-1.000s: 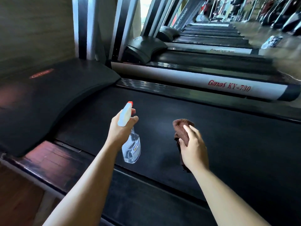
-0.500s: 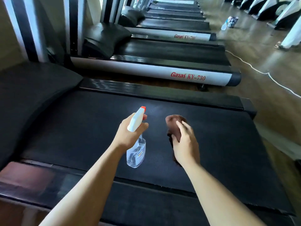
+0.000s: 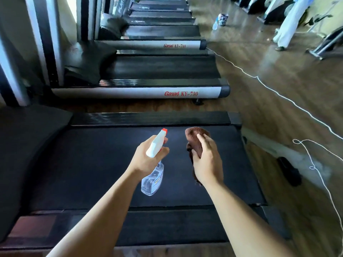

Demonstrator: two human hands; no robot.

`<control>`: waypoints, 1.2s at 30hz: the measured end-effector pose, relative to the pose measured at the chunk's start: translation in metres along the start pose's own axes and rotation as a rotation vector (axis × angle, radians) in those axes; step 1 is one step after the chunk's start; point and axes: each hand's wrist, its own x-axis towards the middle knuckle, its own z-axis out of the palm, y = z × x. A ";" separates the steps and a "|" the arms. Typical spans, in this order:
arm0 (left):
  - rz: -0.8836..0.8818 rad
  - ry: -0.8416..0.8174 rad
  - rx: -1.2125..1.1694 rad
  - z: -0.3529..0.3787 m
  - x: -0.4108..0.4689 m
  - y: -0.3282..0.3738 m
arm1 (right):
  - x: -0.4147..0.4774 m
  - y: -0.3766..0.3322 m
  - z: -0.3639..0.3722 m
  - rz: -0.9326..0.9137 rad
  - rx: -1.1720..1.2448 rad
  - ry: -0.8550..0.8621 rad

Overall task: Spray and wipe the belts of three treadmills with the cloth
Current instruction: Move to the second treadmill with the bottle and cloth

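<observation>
Left hand (image 3: 146,160) gripped spray bottle (image 3: 153,180), nozzle over near belt (image 3: 92,164); right hand (image 3: 207,164) clutched brown cloth (image 3: 194,138) just above belt; probably best to mist evenly, then wipe in long strokes; belt matte black; more treadmills (image 3: 163,69) beyond; white cable (image 3: 278,93) on wood floor (image 3: 278,62).

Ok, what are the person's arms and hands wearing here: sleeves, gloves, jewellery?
Nothing shows. The left forearm and right forearm are bare down to the picture's edge, no sleeve in view. The left hand and right hand are ungloved, with no watch, band or ring on the sides facing the camera.
</observation>
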 end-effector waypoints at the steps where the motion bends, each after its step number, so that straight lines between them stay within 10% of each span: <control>1: 0.007 -0.014 0.002 0.002 -0.001 0.015 | 0.000 -0.005 -0.014 0.007 -0.001 0.014; 16: 0.184 -0.258 -0.033 0.083 -0.022 0.214 | -0.024 -0.025 -0.211 0.144 -0.089 0.286; 36: 0.202 -0.378 -0.064 0.349 -0.054 0.322 | -0.047 0.146 -0.434 0.308 -0.171 0.420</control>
